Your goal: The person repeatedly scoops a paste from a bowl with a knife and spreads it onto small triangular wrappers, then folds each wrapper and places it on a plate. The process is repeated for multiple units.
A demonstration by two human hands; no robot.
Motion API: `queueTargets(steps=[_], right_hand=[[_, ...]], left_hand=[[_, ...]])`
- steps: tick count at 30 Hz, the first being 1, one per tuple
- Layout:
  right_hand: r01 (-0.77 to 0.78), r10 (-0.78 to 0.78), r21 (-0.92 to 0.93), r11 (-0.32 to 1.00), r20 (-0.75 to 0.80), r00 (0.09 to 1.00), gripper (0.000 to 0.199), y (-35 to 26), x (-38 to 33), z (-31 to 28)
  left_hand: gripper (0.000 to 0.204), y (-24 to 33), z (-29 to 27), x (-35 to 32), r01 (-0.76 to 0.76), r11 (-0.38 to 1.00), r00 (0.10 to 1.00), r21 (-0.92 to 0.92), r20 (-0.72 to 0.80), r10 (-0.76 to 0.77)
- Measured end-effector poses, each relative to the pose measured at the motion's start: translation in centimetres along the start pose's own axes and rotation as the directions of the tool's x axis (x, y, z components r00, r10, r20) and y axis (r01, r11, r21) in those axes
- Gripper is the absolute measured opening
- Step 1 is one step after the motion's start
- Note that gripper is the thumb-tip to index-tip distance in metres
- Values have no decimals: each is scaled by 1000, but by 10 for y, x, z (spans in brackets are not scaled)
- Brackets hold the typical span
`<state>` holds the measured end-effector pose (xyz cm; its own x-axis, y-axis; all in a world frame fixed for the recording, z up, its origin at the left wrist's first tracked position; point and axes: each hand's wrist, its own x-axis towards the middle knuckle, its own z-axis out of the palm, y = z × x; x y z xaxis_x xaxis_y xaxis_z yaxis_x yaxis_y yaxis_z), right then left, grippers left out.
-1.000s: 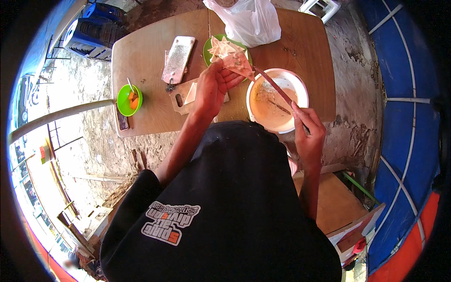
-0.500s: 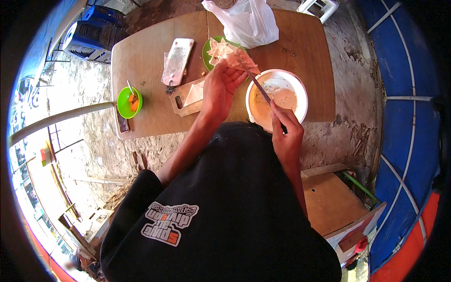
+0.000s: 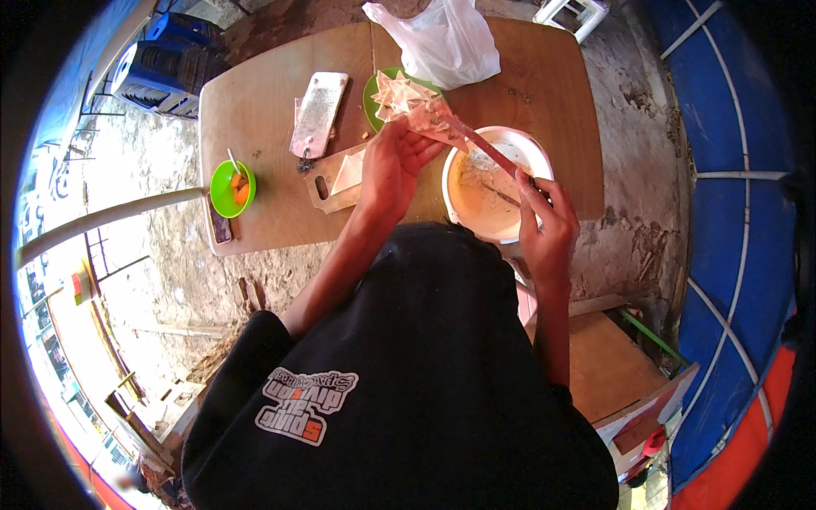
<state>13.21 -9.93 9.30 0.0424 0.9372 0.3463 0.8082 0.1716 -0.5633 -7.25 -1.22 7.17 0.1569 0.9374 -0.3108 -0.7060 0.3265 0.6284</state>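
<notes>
On the upturned palm and fingers of my left hand (image 3: 393, 166) rests a pale triangular wrapper (image 3: 436, 121) with some paste on it. My right hand (image 3: 548, 217) is closed round the dark handle of a slim knife (image 3: 491, 153). Its blade slants up to the left and its tip touches the wrapper. Below the blade stands a white bowl (image 3: 545, 157) of light brown paste (image 3: 478, 197). Just beyond my left hand, several pale triangles (image 3: 398, 90) lie on a green plate (image 3: 369, 106). Another pale triangle (image 3: 349, 172) lies on a wooden cutting board (image 3: 324, 202).
A metal grater (image 3: 320, 112) lies beyond the board. At the table's left are a bright green bowl (image 3: 218, 197) with orange pieces and a spoon, and a dark phone-like slab (image 3: 219, 228). A white plastic bag (image 3: 452, 47) stands at the back of the wooden table (image 3: 544, 85).
My right hand has shifted rightward, and the knife now lies flatter across the wrapper. The left hand stays nearly in place, still holding the wrapper.
</notes>
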Motion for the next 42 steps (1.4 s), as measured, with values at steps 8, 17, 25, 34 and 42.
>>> queueTargets(steps=[8,17,25,34,42], right_hand=[[-27,24,143,989,21,999,34,-2,5,4],[-174,166,249,953,51,985,28,-4,10,-9],[-130,104,178,975,147,984,25,-2,8,-25],[-237,192,261,936,185,964,26,-3,20,-38],[-135,76,237,962,241,968,29,-4,18,-36]], left_hand=[[38,2,-3,-1,-2,997,998,72,-58,6],[41,3,-4,-1,-4,993,999,121,-35,9],[41,8,-3,1,-24,998,1000,65,-13,25],[38,10,-4,1,70,983,993,172,83,-86],[38,14,0,-3,81,982,992,173,81,-96]])
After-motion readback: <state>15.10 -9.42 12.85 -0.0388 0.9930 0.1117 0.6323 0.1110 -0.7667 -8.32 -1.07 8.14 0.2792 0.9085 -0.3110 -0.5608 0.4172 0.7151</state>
